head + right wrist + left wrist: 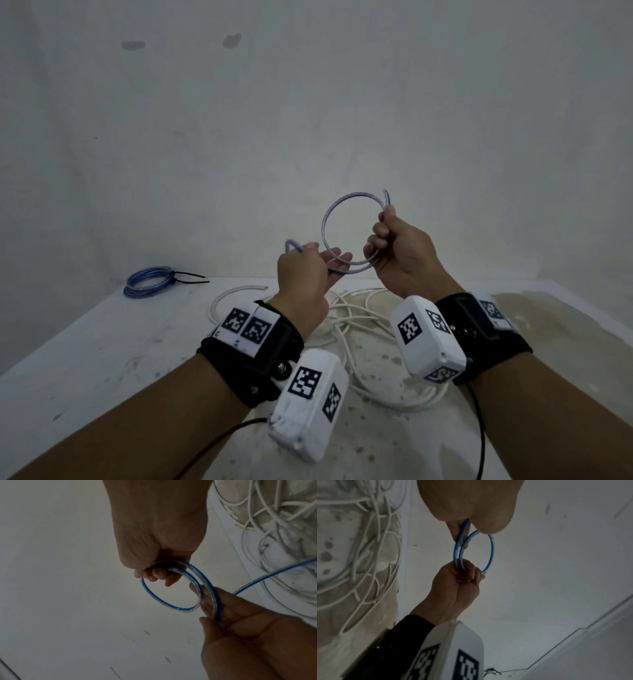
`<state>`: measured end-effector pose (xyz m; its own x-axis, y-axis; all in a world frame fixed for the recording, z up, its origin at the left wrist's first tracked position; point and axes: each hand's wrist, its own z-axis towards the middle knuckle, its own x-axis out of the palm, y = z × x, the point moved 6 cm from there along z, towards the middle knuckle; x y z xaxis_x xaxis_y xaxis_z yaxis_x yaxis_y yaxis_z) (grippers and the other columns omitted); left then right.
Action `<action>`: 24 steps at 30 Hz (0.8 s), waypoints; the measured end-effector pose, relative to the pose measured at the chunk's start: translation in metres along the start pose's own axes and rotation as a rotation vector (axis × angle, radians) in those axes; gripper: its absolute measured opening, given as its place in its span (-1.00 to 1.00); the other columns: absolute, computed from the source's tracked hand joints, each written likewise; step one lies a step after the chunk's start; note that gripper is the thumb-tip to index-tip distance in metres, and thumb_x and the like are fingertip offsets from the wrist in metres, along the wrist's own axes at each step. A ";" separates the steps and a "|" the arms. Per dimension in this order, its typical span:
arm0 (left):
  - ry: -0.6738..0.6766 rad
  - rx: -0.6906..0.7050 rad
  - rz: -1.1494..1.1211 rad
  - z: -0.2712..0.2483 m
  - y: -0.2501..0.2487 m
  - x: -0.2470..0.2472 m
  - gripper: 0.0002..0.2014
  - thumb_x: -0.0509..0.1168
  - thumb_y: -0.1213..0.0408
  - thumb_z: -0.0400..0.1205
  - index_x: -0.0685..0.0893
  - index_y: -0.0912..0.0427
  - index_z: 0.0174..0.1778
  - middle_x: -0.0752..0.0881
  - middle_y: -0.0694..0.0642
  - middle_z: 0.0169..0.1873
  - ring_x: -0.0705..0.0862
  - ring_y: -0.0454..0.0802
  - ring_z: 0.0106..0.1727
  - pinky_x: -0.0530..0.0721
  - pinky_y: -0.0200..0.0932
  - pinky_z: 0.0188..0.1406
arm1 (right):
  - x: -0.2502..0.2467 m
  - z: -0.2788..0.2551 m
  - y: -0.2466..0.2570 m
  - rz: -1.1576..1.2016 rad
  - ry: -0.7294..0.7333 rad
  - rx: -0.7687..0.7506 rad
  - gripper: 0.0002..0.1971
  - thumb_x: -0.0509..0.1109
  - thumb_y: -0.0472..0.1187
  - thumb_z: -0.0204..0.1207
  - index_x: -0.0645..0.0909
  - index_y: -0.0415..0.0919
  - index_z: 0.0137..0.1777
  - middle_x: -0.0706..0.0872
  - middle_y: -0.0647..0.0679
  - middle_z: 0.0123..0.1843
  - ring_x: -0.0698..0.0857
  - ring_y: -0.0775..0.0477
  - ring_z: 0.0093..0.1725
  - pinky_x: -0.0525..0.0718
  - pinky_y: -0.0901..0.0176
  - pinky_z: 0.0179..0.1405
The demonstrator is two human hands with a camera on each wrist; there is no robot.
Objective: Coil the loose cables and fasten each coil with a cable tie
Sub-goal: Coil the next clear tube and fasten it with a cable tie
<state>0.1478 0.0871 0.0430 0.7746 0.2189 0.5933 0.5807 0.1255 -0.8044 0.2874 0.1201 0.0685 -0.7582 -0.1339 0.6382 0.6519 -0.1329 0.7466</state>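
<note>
Above table (102, 342), hands (305, 274) (400, 253) hold blue cable loop (352, 233).

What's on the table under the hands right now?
Below the hands lies a tangle of loose white cables on the table. The wrists and their cameras cover its middle, so any cable ties there cannot be seen.

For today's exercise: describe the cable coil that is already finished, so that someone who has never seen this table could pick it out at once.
Start at the white table and go to its far left corner, by the wall. There lies a small blue coil, away from the white cable tangle. Unlike the blue loop in the hands, it is bound by a black cable tie.
</note>
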 end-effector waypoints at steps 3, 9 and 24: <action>-0.011 0.130 0.170 0.007 -0.014 -0.004 -0.80 0.11 0.32 0.81 0.56 0.36 0.19 0.75 0.31 -0.02 0.80 0.08 -0.24 0.79 -0.02 -0.12 | 0.005 -0.004 -0.015 0.008 0.024 0.038 -0.75 0.21 -0.12 0.76 0.48 -0.17 -0.17 0.44 0.04 -0.52 0.37 0.09 -0.60 0.54 0.26 -0.53; 0.055 0.333 0.385 0.017 -0.046 -0.017 -0.79 0.23 0.46 0.73 0.63 0.15 -0.18 0.76 0.16 -0.09 0.83 0.01 -0.11 0.80 -0.10 -0.04 | 0.016 -0.016 -0.047 -0.022 0.102 0.143 -0.77 0.23 -0.13 0.74 0.48 -0.17 -0.16 0.42 0.02 -0.49 0.35 0.08 -0.57 0.53 0.26 -0.52; 0.305 0.370 0.627 0.031 -0.077 -0.053 -0.80 0.18 0.42 0.77 0.72 0.21 0.14 0.81 0.12 0.00 0.79 -0.10 -0.28 0.73 -0.22 -0.33 | 0.033 -0.021 -0.076 -0.130 0.270 0.271 -0.79 0.24 -0.10 0.72 0.50 -0.14 -0.15 0.38 0.04 -0.47 0.33 0.11 -0.56 0.48 0.30 -0.52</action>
<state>0.0546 0.0959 0.0727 0.9956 0.0869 -0.0353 -0.0667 0.3917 -0.9177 0.2130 0.1053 0.0290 -0.7791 -0.3911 0.4899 0.4960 0.0934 0.8633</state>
